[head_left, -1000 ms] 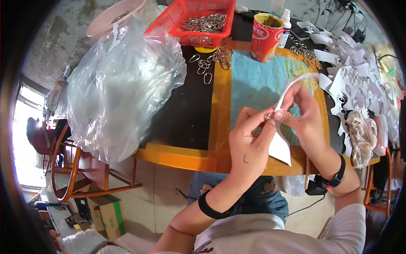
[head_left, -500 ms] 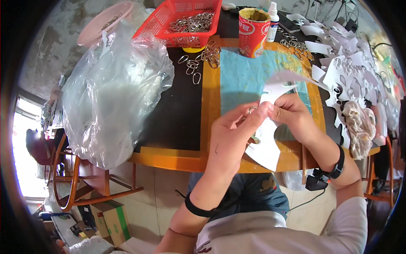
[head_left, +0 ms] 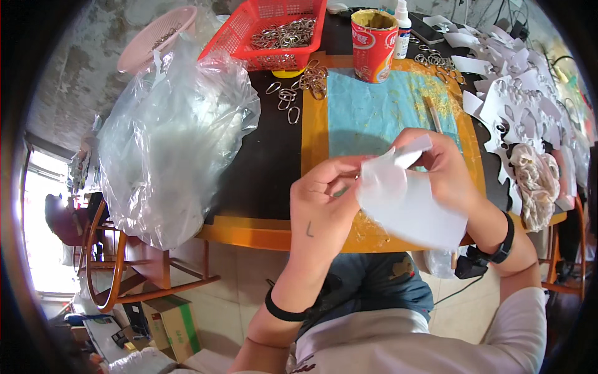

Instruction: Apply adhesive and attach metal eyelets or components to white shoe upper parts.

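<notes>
Between both hands, over the table's near edge, is a thin white cut-out piece (head_left: pixel 414 206) of sheet material, bent and partly blurred. My left hand (head_left: pixel 325 202) pinches its left side with thumb and forefinger; a small bit of metal shows at these fingertips, too hidden to name. Around the upper right part of the piece my right hand (head_left: pixel 445 163) is closed, its fingertips partly covered by a folded strip. Beneath the hands lies a blue sheet (head_left: pixel 361 103) smeared with yellowish residue. A thin stick (head_left: pixel 432 113) rests on it beyond my right hand.
A clear plastic bag (head_left: pixel 171 156) bulges at the left. Farther back stand a red basket (head_left: pixel 218 50) of metal rings, a red paper cup (head_left: pixel 372 53) and a white spray bottle (head_left: pixel 402 31). Loose rings (head_left: pixel 313 81), white cut-outs (head_left: pixel 520 103) and a crumpled cloth (head_left: pixel 532 184) lie about.
The white piece has swung over, its broad part now toward me and the right instead of standing upward. My left hand has shifted slightly left, and my right hand has turned with the piece.
</notes>
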`<state>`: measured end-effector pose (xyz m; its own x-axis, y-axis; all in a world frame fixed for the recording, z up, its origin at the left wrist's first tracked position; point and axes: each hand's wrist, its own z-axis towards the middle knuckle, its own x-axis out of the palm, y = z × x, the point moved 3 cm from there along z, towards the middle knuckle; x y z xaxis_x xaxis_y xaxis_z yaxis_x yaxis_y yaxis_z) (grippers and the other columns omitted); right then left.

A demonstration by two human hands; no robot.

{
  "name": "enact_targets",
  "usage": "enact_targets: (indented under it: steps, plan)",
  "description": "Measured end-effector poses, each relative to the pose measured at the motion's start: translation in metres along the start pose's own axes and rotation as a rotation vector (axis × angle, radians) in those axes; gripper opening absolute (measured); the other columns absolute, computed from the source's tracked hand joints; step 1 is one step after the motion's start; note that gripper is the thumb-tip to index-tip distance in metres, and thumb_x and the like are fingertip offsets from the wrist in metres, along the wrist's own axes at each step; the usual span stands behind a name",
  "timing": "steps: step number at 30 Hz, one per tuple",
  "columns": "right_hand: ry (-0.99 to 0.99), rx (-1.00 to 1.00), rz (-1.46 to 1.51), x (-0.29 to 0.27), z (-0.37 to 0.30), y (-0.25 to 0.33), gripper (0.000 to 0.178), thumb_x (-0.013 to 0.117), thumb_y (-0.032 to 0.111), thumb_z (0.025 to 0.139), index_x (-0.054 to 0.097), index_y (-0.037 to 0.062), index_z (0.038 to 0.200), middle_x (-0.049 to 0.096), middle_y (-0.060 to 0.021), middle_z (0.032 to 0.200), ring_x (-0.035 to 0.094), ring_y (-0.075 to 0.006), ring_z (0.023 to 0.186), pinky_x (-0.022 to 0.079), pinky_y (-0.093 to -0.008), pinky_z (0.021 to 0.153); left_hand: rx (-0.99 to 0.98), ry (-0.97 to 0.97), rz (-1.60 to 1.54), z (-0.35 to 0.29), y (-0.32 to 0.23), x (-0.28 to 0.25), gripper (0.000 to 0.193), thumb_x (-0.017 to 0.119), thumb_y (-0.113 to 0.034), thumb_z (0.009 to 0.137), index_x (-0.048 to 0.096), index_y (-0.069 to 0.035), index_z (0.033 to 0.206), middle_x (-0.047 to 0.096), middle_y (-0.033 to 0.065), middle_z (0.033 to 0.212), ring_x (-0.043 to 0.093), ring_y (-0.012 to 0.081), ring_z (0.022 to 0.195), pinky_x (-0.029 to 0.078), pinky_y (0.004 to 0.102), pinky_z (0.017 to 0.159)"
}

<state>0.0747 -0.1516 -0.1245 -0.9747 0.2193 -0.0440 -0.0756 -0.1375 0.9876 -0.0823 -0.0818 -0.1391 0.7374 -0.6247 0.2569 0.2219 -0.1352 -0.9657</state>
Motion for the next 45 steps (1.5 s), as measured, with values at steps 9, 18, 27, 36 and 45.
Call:
enact_targets:
  steps: [9,18,27,36,45]
  plan:
    - [-0.140,-0.119,-0.137,0.008,-0.009,0.012,0.048,0.081,0.010,0.072,0.052,0.0076,0.110,0.061,-0.0087,0.099,0.061,-0.0108,0.079,0.050,-0.0248,0.063,-0.058,0.105,0.189,0.005,-0.014,-0.002,0.027,0.067,-0.009,0.086,0.063,0.004,0.109,0.067,0.0098,0.098,0.065,0.0111,0.086,0.053,0.0232,0.071]
    - [-0.320,-0.726,-0.896,0.006,-0.012,0.038,0.021,0.081,0.014,0.061,0.075,0.0161,0.081,0.063,-0.0021,0.094,0.056,-0.0207,0.084,0.047,-0.0306,0.065,-0.255,-0.090,-0.181,-0.005,0.008,0.015,0.041,0.058,-0.041,0.093,0.064,-0.002,0.103,0.067,0.0060,0.094,0.064,0.0121,0.085,0.050,0.0228,0.061]
    - [-0.221,-0.661,-0.885,0.000,-0.007,0.033,0.025,0.083,0.019,0.060,0.075,0.0189,0.084,0.066,0.0037,0.085,0.057,-0.0197,0.080,0.040,-0.0390,0.086,-0.056,-0.186,-0.023,-0.015,0.010,0.021,0.048,0.064,-0.037,0.091,0.058,0.001,0.119,0.065,0.0051,0.104,0.061,0.0113,0.090,0.051,0.0238,0.063]
    - [-0.218,-0.451,-0.783,0.000,-0.008,0.030,0.017,0.083,0.016,0.063,0.074,0.0154,0.077,0.066,0.0009,0.074,0.060,-0.0175,0.079,0.040,-0.0360,0.082,0.483,-0.166,0.449,-0.018,0.003,0.024,0.032,0.062,-0.005,0.086,0.065,0.000,0.118,0.058,0.0115,0.115,0.060,0.0164,0.095,0.049,0.0248,0.079]
    - [-0.123,-0.499,-0.595,0.000,-0.004,0.025,0.016,0.078,0.010,0.064,0.068,0.0117,0.076,0.063,-0.0004,0.077,0.057,-0.0193,0.075,0.040,-0.0334,0.079,0.416,-0.134,0.334,-0.016,0.004,0.015,0.022,0.062,-0.013,0.091,0.065,0.007,0.101,0.066,0.0082,0.091,0.063,0.0139,0.071,0.050,0.0236,0.066]
